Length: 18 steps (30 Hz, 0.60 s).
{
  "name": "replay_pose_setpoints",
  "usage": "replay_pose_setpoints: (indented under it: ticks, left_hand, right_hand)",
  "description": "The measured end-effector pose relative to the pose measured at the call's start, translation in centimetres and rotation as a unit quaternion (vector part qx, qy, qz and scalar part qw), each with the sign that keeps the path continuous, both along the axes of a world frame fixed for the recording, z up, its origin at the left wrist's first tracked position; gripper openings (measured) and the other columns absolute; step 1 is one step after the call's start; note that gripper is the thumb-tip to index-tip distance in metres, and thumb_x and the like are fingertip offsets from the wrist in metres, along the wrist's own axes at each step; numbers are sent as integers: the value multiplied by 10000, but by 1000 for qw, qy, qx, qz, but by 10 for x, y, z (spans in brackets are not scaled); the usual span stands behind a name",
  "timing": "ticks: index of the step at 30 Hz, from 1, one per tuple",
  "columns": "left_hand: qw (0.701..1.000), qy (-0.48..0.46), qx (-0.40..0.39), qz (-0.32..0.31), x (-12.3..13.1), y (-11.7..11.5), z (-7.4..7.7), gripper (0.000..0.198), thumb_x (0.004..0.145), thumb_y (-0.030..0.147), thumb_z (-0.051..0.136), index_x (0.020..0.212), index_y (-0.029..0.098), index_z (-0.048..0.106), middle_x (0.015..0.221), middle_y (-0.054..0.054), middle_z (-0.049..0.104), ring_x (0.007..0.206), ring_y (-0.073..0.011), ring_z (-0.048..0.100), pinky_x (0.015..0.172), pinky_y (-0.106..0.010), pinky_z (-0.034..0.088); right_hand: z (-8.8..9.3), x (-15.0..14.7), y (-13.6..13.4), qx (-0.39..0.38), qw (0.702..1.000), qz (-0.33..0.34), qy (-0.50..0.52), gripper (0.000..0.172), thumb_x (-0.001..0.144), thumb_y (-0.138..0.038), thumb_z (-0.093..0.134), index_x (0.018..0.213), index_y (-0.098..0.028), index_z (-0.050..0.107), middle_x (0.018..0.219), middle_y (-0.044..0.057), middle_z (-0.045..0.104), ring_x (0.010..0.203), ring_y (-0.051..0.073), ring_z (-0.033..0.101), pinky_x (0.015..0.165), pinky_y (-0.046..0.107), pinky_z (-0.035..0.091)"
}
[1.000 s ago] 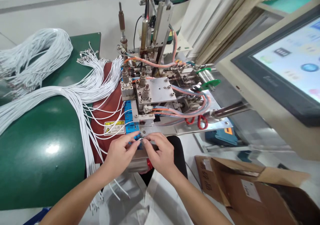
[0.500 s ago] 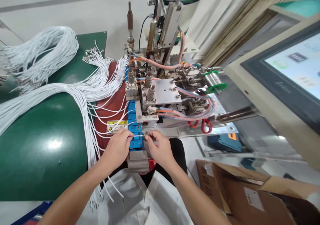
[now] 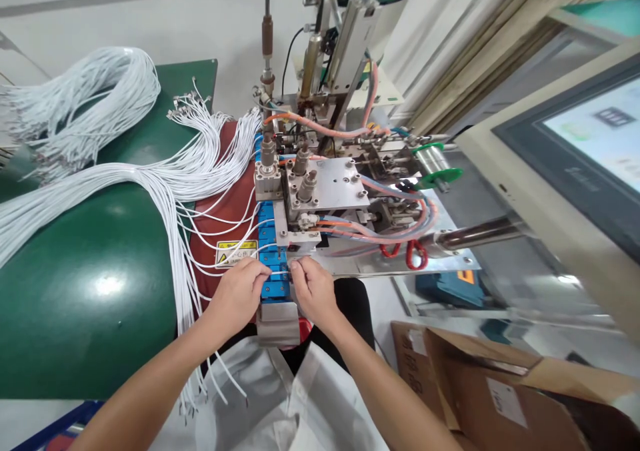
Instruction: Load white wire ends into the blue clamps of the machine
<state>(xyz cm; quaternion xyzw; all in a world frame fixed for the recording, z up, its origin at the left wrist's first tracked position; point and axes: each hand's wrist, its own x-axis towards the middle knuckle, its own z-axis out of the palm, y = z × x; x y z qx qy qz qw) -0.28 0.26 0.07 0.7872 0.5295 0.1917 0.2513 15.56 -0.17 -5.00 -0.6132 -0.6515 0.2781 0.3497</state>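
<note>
My left hand (image 3: 241,291) pinches a white cable (image 3: 278,273) that lies across the blue fixture strip (image 3: 274,289). On the strip's right side, my right hand (image 3: 313,289) has its fingers pressed together at the cable's end; that end is hidden by the fingers. More white cables run from the bundle (image 3: 150,177) into the strip's slots farther up, beside the metal machine (image 3: 327,184). Below my hands sits a bare metal block (image 3: 279,323).
A green mat (image 3: 90,291) carries the cable bundles at the left. A warning label (image 3: 236,254) is on the red-brown surface. To the right are a solder wire spool (image 3: 434,165), a screen (image 3: 595,127) and an open cardboard box (image 3: 480,391).
The right hand's fingers have closed in and lie more upright at the cable end. The left hand keeps its pinch. The whole view has shifted slightly.
</note>
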Motion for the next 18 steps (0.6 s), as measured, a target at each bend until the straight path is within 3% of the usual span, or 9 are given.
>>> replay_pose_setpoints:
  ticks: [4, 9, 18]
  left_hand:
    - [998, 63, 28, -5, 0, -4, 0, 160, 824, 102, 457, 845, 174, 599, 807, -28, 603, 771, -156, 572, 724, -294, 465]
    - [983, 154, 94, -16, 1, -8, -1, 170, 836, 123, 449, 860, 178, 608, 787, -36, 615, 777, -185, 557, 735, -327, 449]
    - [983, 139, 114, -45, -1, -5, -2, 178, 830, 104, 439, 858, 164, 605, 815, -43, 634, 793, -187, 551, 755, -342, 448]
  right_hand:
    - [-6, -6, -4, -41, 996, -40, 68, 327, 866, -315, 326, 561, -217, 259, 500, -57, 309, 467, 106, 338, 481, 229, 268]
    - [-5, -5, -3, -59, 993, -28, 97, 336, 854, -336, 344, 549, -214, 273, 498, -57, 317, 476, 104, 333, 483, 226, 269]
    - [-8, -2, -2, -40, 990, -30, 129, 344, 853, -349, 355, 542, -213, 297, 512, -53, 333, 489, 103, 347, 484, 216, 295]
